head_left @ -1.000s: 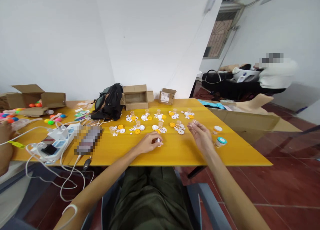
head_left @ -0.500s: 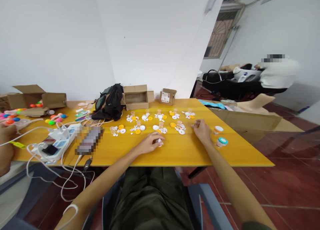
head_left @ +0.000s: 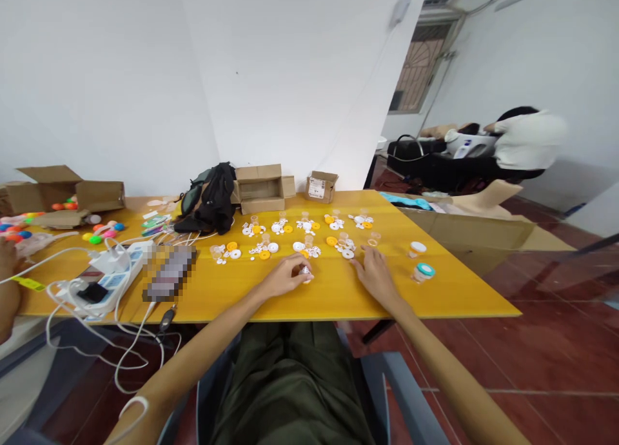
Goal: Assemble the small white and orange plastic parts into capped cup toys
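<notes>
Discs [head_left: 235, 254] in white and orange lie in small clusters with dark-spotted white pieces [head_left: 312, 251] and clear cups [head_left: 308, 241], in two rough rows across the far half of the yellow table [head_left: 333, 300]; the gaps between clusters seem meant to keep each set apart and within arm's reach. On the near side of these rows, the left hand [head_left: 286, 277] is curled, thumb and fingers closed about a small white item [head_left: 305, 273] low over the table; so small an item probably calls for a pinch rather than a full grasp, and the fingers hide much of it. To the right, the right hand [head_left: 376, 280] is loosely open, palm down, thumb apart from the fingers, with nothing visible in its grasp. Its fingertips are by a clear cup [head_left: 373, 239] at the right end of the near row; whether they touch it, I cannot tell. Farther right stand a white-lidded jar [head_left: 417, 247] and, nearer, a teal-lidded jar [head_left: 424, 272], perhaps set well apart so that lidded containers do not mix with the loose pieces. A backpack [head_left: 213, 203] and an open cardboard box [head_left: 261, 190] sit by the wall, likely pushed far back to leave room for the hands.
</notes>
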### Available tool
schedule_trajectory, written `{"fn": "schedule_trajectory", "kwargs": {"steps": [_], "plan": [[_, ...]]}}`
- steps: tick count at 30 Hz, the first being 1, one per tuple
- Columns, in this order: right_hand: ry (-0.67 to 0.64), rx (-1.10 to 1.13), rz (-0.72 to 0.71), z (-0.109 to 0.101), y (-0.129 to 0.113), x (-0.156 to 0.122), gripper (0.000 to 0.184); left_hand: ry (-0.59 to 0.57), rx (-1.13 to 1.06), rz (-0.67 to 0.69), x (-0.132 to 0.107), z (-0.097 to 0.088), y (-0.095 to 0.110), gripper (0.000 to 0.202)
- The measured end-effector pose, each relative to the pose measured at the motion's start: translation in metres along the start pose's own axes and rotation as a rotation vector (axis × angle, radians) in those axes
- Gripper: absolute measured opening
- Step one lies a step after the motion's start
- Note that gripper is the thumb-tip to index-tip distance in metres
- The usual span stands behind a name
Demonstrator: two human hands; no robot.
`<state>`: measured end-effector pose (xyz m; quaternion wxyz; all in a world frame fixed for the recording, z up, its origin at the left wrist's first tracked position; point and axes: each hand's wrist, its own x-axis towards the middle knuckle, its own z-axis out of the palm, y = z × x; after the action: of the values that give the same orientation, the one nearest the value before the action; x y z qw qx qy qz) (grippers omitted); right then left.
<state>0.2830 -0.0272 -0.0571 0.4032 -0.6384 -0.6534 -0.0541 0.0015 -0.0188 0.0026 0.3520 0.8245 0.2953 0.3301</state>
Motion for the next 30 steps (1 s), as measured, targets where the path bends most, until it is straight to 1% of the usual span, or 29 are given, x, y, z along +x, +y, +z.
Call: {"fn": "schedule_trajectory", "kwargs": {"steps": [3,7,10,14,17,21,26,30], "plan": [[-0.056,0.054,-0.005,0.003,-0.003,0.007,0.014,0.000,-0.005,0.002,0.000,0.000,0.000,0.003],[-0.035,0.084,-0.035,0.007,-0.004,0.014,0.009,-0.003,-0.005,-0.005,0.001,0.000,-0.001,0.003],[-0.029,0.062,-0.048,0.008,-0.005,0.017,0.009,-0.008,-0.001,-0.014,0.001,0.000,0.000,0.005],[-0.057,0.035,-0.052,0.006,-0.008,0.018,0.007,-0.009,-0.007,-0.010,0.000,0.000,0.001,0.007],[-0.043,-0.001,-0.078,0.004,-0.010,0.016,0.008,-0.008,-0.002,-0.012,0.000,0.000,0.001,0.009],[-0.020,-0.040,-0.124,0.002,-0.014,0.013,0.012,-0.009,0.001,-0.009,0.000,0.000,0.001,0.010],[-0.042,-0.092,-0.136,-0.001,-0.020,0.010,0.018,-0.010,-0.003,-0.006,0.000,0.000,0.002,0.006],[-0.065,-0.118,-0.178,-0.005,-0.026,0.009,0.022,-0.014,0.005,-0.012,0.000,-0.001,0.003,0.008]]}}
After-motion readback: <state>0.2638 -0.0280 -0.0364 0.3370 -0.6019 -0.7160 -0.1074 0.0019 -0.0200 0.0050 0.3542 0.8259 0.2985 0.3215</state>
